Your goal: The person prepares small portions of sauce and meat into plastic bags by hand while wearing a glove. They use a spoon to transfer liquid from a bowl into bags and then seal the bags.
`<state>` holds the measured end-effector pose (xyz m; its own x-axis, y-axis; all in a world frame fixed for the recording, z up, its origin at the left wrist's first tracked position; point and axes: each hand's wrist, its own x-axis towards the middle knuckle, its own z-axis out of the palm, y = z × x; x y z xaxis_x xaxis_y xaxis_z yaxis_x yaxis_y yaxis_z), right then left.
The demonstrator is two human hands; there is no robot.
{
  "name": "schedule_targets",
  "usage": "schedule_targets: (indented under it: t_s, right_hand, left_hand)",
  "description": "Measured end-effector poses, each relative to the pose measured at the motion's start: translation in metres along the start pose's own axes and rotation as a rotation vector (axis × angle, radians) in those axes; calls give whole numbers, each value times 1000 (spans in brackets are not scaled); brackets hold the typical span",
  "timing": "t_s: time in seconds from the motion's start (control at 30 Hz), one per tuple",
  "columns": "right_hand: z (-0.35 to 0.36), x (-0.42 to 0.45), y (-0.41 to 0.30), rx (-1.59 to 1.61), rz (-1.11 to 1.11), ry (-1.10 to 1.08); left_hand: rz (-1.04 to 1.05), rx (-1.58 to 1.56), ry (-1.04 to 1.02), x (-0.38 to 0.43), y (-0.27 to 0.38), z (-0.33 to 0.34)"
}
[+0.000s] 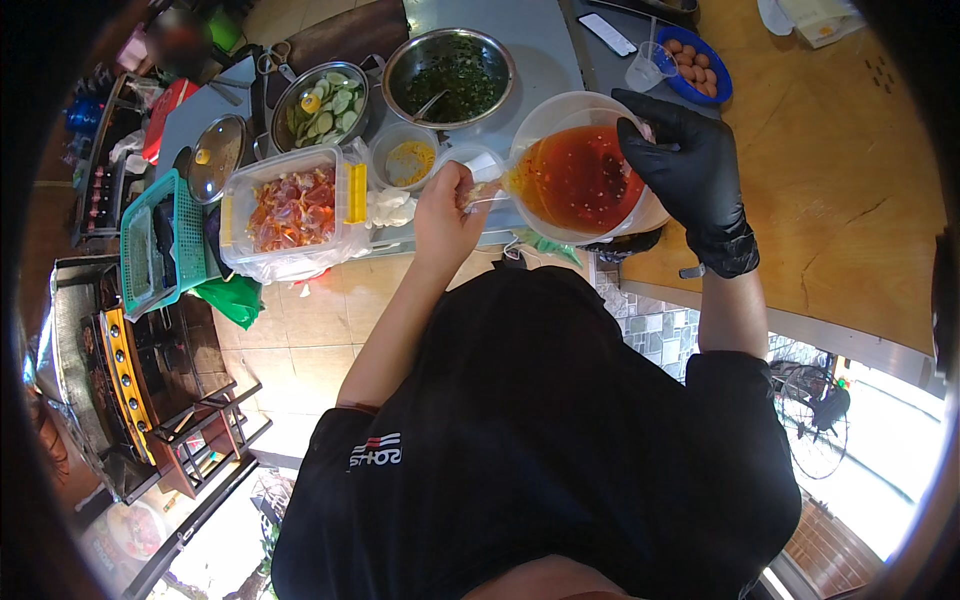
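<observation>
My bare left hand [452,214] pinches the gathered neck of a clear plastic bag [577,180] filled with red-orange sauce that has seeds or chili bits in it. The bag lies over a white plastic tub [537,120]. My right hand [682,169], in a black glove, touches the far side of the bag at the tub's rim, thumb and fingers apart; whether it grips the plastic is unclear. Left of my left hand is a clear box [240,187] with yellow clips, holding small knotted bags of red sauce [294,210]. Beyond my left hand stands a small tub [377,159] with yellow bits.
A steel bowl of chopped greens [450,37] and a pot of sliced cucumber [279,112] stand at the back. Eggs sit in a blue basket [726,79] near a phone [606,34]. Left are a glass lid [216,159], a teal basket [180,232] and scissors [279,60].
</observation>
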<state>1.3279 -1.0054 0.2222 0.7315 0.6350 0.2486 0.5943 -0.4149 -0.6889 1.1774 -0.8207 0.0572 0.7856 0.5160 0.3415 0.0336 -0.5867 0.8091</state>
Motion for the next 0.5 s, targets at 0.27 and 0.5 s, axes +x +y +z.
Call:
schedule_targets:
  t_s: [0.27, 0.5]
  right_hand:
    - [0, 0, -1, -6, -3, 5]
    - [1, -1, 4, -22, -42, -5]
  left_hand:
    - [-79, -43, -17, 0, 7, -1]
    - [-64, -72, 11, -1, 7, 0]
